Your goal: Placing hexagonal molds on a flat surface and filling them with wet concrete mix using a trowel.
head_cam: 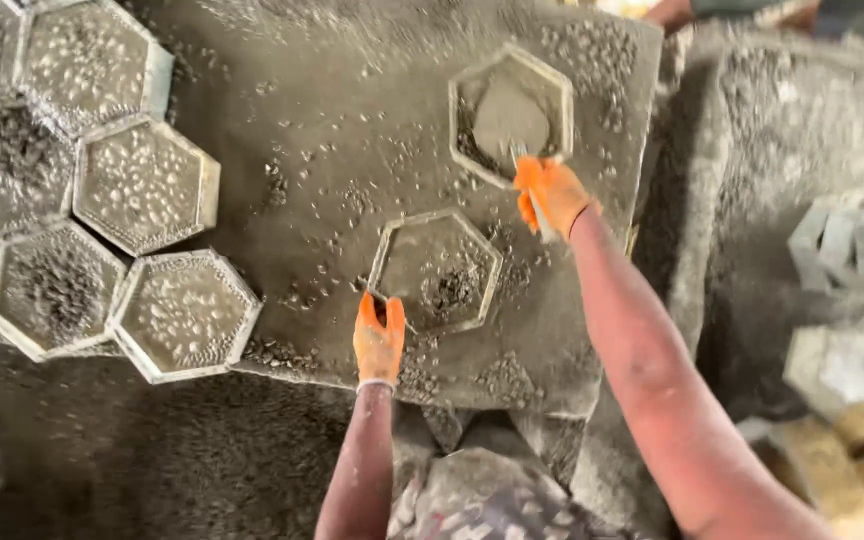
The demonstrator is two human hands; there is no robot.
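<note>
Head view: orange-gloved right hand (550, 196) perhaps trowelling far hexagonal mould (555, 88).

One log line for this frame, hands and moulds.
left hand: on rim of near hexagonal mould | right hand: holds trowel at far hexagonal mould | slab: wet concrete | filled moulds: stacked left

Two hexagonal moulds sit on the bench (332, 130), the far mould (510, 115) right of and behind the near mould (436, 270). Filled moulds (142, 185) cluster at the bench's left edge. Blocks (852, 370) lie right.
</note>
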